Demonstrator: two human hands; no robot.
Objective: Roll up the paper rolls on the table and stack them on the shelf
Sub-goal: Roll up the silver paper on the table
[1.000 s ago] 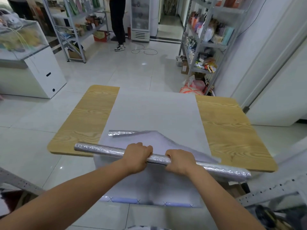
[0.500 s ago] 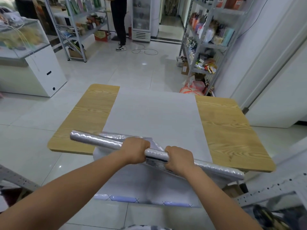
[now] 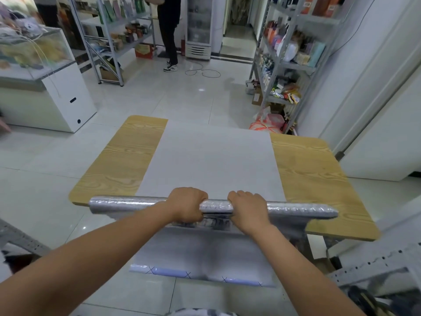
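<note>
Paper roll (image 3: pixel 216 205) spans left-right over table (image 3: pixel 307 179), left hand (image 3: pixel 186 205) and right hand (image 3: pixel 248 207) gripping it.

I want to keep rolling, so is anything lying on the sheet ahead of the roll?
Nothing visible. The sheet lies bare from the roll to the far edge of the table. The left hand and right hand both grip the roll near its middle.
</note>
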